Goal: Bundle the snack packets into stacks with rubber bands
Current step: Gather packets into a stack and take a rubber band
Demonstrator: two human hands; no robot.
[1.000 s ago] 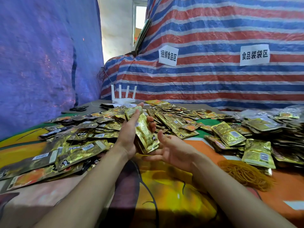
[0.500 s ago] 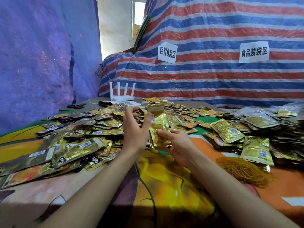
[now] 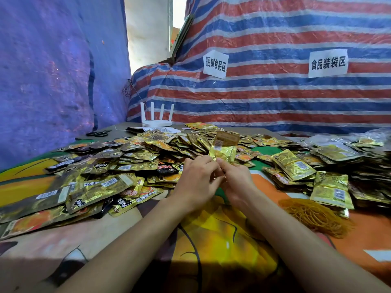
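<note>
Snack packets (image 3: 223,150), a small upright stack above the desk (image 3: 222,240), just before the loose heap (image 3: 148,153); fingers of the left hand (image 3: 196,182) and right hand (image 3: 237,180) pinch its lower end. Probably light, slippery foil: best gripped across the middle.

Gold packets (image 3: 224,154), orange rubber bands (image 3: 313,216), red-blue-white striped tarp (image 3: 275,96), blue tarp (image 3: 53,70).

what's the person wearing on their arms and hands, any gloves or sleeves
Nothing shows. The left forearm and right forearm are bare to the picture's lower edge, no sleeves in view. The left hand and right hand are ungloved, with no ring or watch visible.
</note>
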